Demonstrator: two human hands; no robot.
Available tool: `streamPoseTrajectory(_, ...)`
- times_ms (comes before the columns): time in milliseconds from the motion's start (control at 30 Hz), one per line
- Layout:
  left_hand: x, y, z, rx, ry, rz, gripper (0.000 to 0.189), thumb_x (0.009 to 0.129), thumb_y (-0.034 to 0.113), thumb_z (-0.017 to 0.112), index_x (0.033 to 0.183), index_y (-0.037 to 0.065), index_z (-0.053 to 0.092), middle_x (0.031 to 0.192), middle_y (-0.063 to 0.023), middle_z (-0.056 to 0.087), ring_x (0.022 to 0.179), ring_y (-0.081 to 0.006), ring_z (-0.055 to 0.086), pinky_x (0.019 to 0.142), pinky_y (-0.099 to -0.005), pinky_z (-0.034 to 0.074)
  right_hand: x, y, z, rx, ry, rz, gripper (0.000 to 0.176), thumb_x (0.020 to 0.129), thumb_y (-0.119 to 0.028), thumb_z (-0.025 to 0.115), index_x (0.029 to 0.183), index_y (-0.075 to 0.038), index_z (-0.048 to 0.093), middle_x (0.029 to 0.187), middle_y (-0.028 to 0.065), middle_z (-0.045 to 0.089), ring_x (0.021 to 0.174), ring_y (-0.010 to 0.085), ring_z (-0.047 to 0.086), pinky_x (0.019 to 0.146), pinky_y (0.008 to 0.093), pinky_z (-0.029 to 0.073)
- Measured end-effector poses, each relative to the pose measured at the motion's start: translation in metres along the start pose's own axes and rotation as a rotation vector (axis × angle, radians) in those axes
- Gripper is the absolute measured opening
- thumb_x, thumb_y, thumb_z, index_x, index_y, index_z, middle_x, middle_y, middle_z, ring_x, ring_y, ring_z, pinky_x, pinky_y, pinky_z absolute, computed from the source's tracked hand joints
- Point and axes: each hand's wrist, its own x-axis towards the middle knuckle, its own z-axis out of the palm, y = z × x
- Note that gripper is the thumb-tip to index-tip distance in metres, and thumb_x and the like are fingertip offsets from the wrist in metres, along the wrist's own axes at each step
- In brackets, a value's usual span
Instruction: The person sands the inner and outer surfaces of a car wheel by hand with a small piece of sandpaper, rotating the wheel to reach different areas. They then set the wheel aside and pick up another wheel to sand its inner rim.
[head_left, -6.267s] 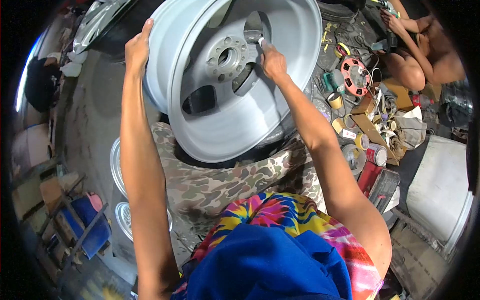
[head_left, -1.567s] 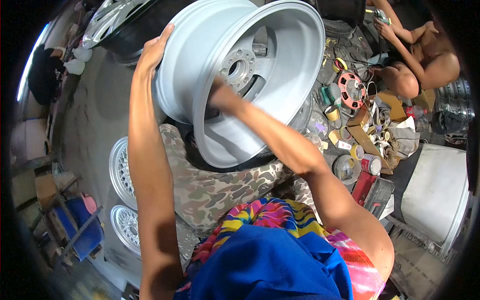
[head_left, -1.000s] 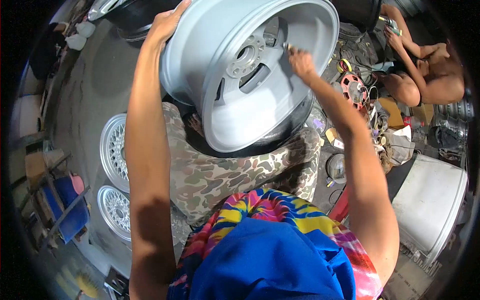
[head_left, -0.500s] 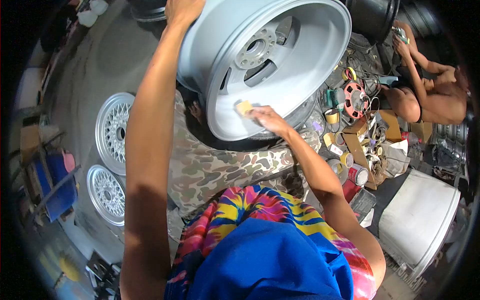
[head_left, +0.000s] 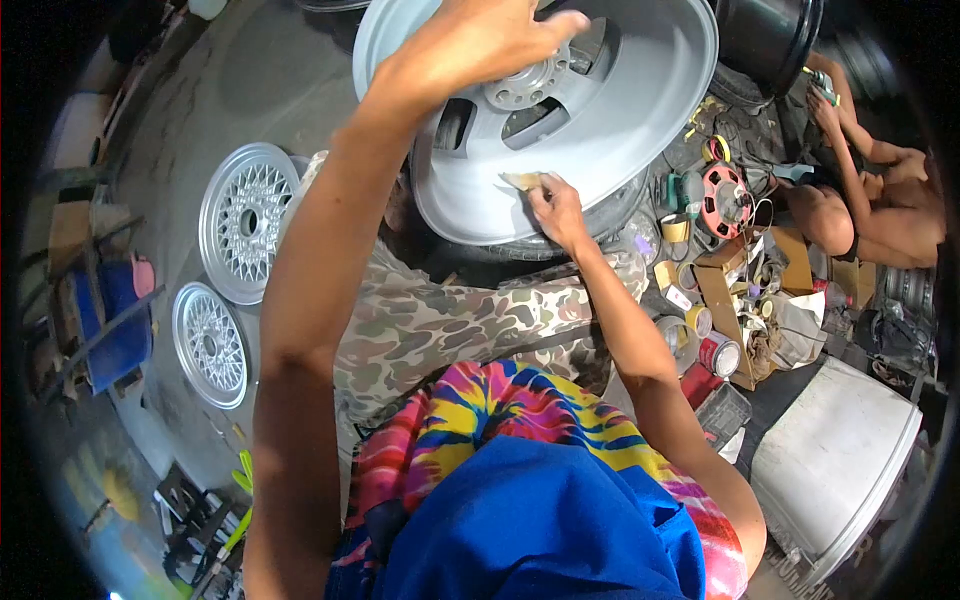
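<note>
A large grey wheel rim (head_left: 610, 140) faces me, tilted, on top of a black tire (head_left: 615, 215). My right hand (head_left: 557, 212) pinches a small yellowish piece of sandpaper (head_left: 521, 181) close over the rim's inner lower wall. Above, my left hand (head_left: 490, 45) is over the rim's hub (head_left: 520, 92) in this view, thumb stretched out and nothing visible in it; the top edge of the picture cuts off part of it.
Two silver mesh wheel faces (head_left: 250, 222) (head_left: 210, 345) stand at left. To the right are a red cable reel (head_left: 725, 200), an open cardboard box (head_left: 725, 300) of small items, cans and a white container (head_left: 835, 450). Another person (head_left: 870, 200) sits farther right, holding a tool.
My left hand has left the rim's upper outer edge and swung right, across its face. The rim now faces me more fully. My right hand has shifted slightly right and up with the sandpaper.
</note>
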Motion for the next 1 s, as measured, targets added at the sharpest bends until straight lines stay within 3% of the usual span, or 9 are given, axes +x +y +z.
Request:
streamPoseTrajectory(100, 0.001, -0.018, 0.007, 0.127, 0.146, 0.196, 0.04, 0.081, 0.001, 0.049, 0.121, -0.001, 0.055, 0.11, -0.029, 0.062, 0.106, -0.0468, 0.056, 0.092, -0.049, 0.046, -0.001, -0.013, 0.005, -0.384, -0.119, -0.364, 0.018, 0.08, -0.007, 0.061, 0.096, -0.003, 0.068, 0.108, 0.0194, 0.064, 0.103, 0.0374, 0.06, 0.09, 0.0447, 0.05)
streamPoseTrajectory(300, 0.0, -0.021, 0.009, 0.181, 0.169, 0.116, 0.036, 0.08, -0.001, 0.046, 0.114, 0.0, 0.057, 0.1, -0.029, 0.063, 0.097, -0.0488, 0.057, 0.083, -0.0519, 0.047, 0.016, -0.009, 0.015, -0.432, -0.142, -0.589, 0.022, 0.08, -0.005, 0.061, 0.099, -0.007, 0.073, 0.109, 0.0198, 0.067, 0.101, 0.0374, 0.063, 0.09, 0.0437, 0.052)
streamPoseTrajectory(433, 0.0, -0.017, 0.011, 0.192, 0.186, 0.096, 0.033, 0.08, -0.001, 0.047, 0.111, -0.001, 0.058, 0.096, -0.029, 0.063, 0.094, -0.0487, 0.058, 0.081, -0.0526, 0.047, 0.026, -0.044, 0.028, -0.476, -0.212, -0.464, 0.022, 0.08, -0.005, 0.061, 0.098, -0.008, 0.073, 0.1, 0.0195, 0.069, 0.093, 0.0376, 0.065, 0.087, 0.0445, 0.053)
streamPoseTrajectory(600, -0.002, -0.018, 0.006, 0.204, 0.2, 0.065, 0.034, 0.08, -0.001, 0.047, 0.112, 0.0, 0.059, 0.096, -0.0291, 0.063, 0.093, -0.0484, 0.059, 0.081, -0.0526, 0.047, 0.068, -0.113, 0.073, -0.041, -0.118, -0.414, 0.017, 0.08, -0.006, 0.058, 0.092, -0.004, 0.071, 0.094, 0.0206, 0.068, 0.084, 0.04, 0.066, 0.075, 0.0465, 0.053)
streamPoseTrajectory(667, -0.001, -0.017, 0.004, 0.204, 0.189, 0.049, 0.034, 0.08, -0.001, 0.047, 0.112, 0.001, 0.059, 0.096, -0.0289, 0.063, 0.093, -0.0482, 0.059, 0.081, -0.0525, 0.047, 0.079, -0.129, 0.077, 0.091, -0.187, -0.125, 0.016, 0.079, -0.006, 0.058, 0.091, -0.002, 0.069, 0.092, 0.0198, 0.068, 0.084, 0.0422, 0.064, 0.074, 0.0479, 0.052)
streamPoseTrajectory(700, 0.0, -0.017, 0.003, 0.198, 0.18, 0.04, 0.034, 0.081, -0.001, 0.047, 0.113, 0.001, 0.059, 0.097, -0.0286, 0.064, 0.093, -0.0479, 0.059, 0.081, -0.0523, 0.047, 0.071, -0.126, 0.082, 0.114, -0.04, -0.266, 0.016, 0.078, -0.004, 0.059, 0.091, -0.003, 0.068, 0.093, 0.0195, 0.067, 0.083, 0.0429, 0.063, 0.074, 0.0491, 0.052)
streamPoseTrajectory(833, 0.001, -0.023, 0.005, 0.188, 0.231, 0.078, 0.036, 0.081, -0.002, 0.047, 0.115, 0.001, 0.06, 0.098, -0.0276, 0.065, 0.093, -0.0467, 0.061, 0.081, -0.0521, 0.048, 0.066, -0.007, 0.063, -0.386, 0.004, -0.656, 0.027, 0.073, 0.001, 0.062, 0.097, -0.008, 0.071, 0.095, 0.0134, 0.068, 0.089, 0.0352, 0.066, 0.081, 0.0465, 0.051)
streamPoseTrajectory(933, 0.003, -0.029, 0.007, 0.219, 0.256, 0.097, 0.035, 0.081, -0.002, 0.047, 0.114, -0.001, 0.06, 0.095, -0.0285, 0.065, 0.092, -0.0468, 0.061, 0.081, -0.0528, 0.048, 0.086, 0.033, 0.003, -0.893, -0.05, -0.574, 0.027, 0.078, -0.004, 0.062, 0.101, -0.013, 0.072, 0.11, 0.0087, 0.069, 0.106, 0.0257, 0.064, 0.086, 0.0398, 0.045)
streamPoseTrajectory(1000, 0.003, -0.027, 0.006, 0.221, 0.256, 0.085, 0.035, 0.081, -0.003, 0.047, 0.114, -0.001, 0.059, 0.094, -0.0289, 0.065, 0.091, -0.0471, 0.061, 0.081, -0.0532, 0.048, 0.096, 0.035, 0.001, -0.904, -0.074, -0.623, 0.025, 0.081, -0.006, 0.06, 0.102, -0.014, 0.072, 0.107, 0.0096, 0.069, 0.101, 0.029, 0.065, 0.084, 0.043, 0.048)
